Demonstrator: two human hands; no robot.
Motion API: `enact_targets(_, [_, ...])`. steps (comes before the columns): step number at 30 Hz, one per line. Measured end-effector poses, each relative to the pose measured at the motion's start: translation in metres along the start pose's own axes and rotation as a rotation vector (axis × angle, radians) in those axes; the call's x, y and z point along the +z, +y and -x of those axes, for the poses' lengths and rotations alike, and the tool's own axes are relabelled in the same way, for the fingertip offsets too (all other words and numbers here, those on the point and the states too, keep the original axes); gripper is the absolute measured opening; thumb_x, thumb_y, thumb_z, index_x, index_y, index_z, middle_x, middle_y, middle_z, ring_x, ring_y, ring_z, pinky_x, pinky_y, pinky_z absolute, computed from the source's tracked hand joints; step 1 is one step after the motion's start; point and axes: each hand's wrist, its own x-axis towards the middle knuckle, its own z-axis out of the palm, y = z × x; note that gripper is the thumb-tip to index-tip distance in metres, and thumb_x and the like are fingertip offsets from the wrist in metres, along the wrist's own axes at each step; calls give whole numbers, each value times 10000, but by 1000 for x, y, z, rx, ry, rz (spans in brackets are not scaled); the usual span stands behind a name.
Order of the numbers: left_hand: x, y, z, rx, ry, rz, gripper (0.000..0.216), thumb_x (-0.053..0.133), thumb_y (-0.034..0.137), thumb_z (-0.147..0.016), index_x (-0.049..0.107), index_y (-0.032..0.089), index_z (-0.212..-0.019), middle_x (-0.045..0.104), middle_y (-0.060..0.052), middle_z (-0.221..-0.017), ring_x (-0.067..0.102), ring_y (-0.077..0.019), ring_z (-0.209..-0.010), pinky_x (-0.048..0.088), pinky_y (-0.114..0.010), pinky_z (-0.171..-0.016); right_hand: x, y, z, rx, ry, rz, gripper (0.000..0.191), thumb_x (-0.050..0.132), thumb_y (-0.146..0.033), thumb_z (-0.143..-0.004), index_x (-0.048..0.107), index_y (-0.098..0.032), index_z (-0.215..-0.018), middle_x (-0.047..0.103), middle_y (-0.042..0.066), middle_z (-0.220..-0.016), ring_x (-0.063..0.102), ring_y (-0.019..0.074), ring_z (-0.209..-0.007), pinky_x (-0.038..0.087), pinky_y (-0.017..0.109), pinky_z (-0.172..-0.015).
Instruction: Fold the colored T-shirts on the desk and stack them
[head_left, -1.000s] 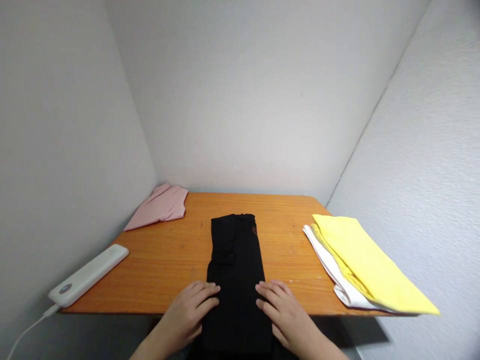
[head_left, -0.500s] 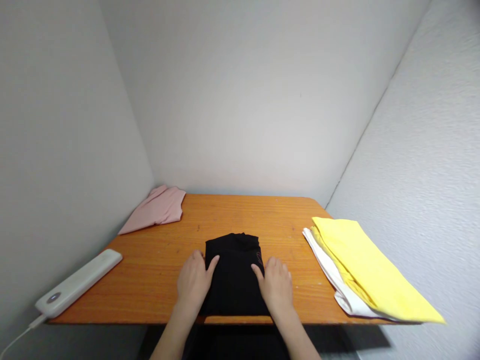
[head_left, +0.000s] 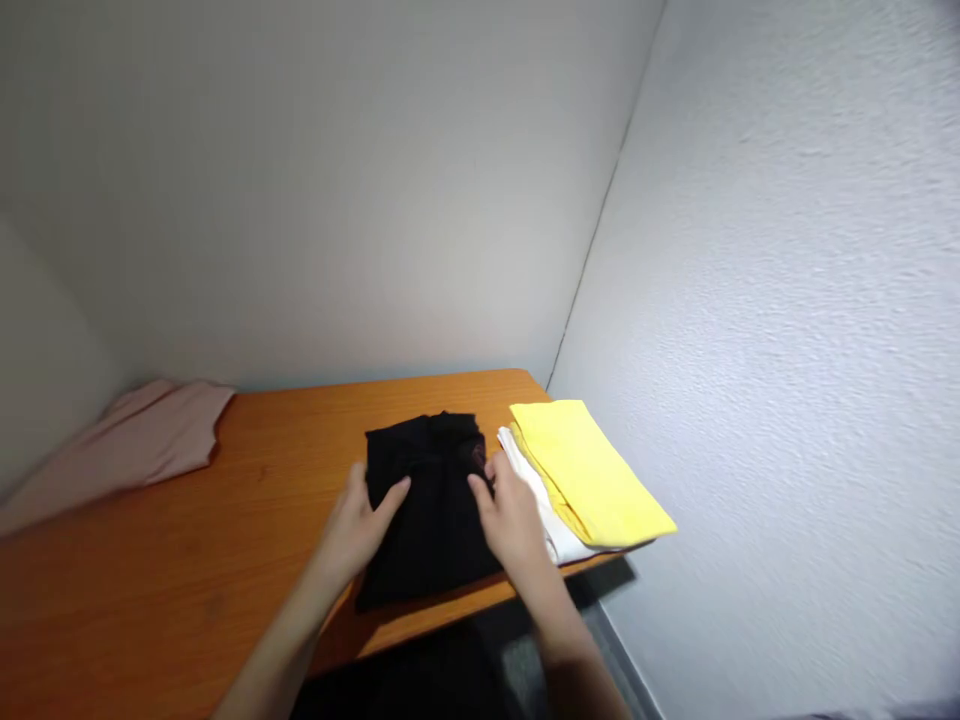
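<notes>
A folded black garment (head_left: 431, 530) is held between my two hands near the table's front edge, and a shadow below it suggests it is lifted a little. My left hand (head_left: 360, 515) grips its left side, thumb on top and fingers hidden underneath. On the opposite side my right hand (head_left: 514, 510) pinches the right edge, thumb over the cloth. Just right of that hand lies a folded yellow garment (head_left: 592, 475) on top of a folded white garment (head_left: 559, 535).
A pink garment (head_left: 161, 435) lies at the table's back left. The wooden table (head_left: 187, 550) meets a grey back wall (head_left: 337, 200) and a textured right wall (head_left: 750, 350). Its front edge runs just below the black garment.
My view has turned to the right. Both hands have taken the black garment up and moved it rightward, close to the yellow and white pile. The white power device at the left has left the view.
</notes>
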Motion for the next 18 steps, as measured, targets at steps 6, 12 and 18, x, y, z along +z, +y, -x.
enact_targets(6, [107,110,-22,150,-260,552,585,674,404,-810,232,245,-1160,642,-43,-1047,660,-122,-762,559,-294,-730,-131,78,-46,78,392,62,221,535,-412,-888,474,-227,-991,629,38,-868,596,215,-780,404,303,-705])
enact_targets(12, [222,103,-32,70,-271,410,671,663,266,-816,188,206,-1286,650,-95,-1013,663,-192,-825,504,-396,-861,-142,177,-49,349,273,299,338,480,-387,-895,491,-163,-1148,648,91,-850,623,258,-791,429,343,-719])
enact_targets(18, [263,57,-37,-72,-319,391,661,658,194,-781,216,164,-1271,612,-156,-1082,641,-255,-981,455,-445,-944,-89,225,-30,416,50,420,401,310,-349,-941,546,-103,-1153,626,225,-1076,641,303,-967,465,394,-783])
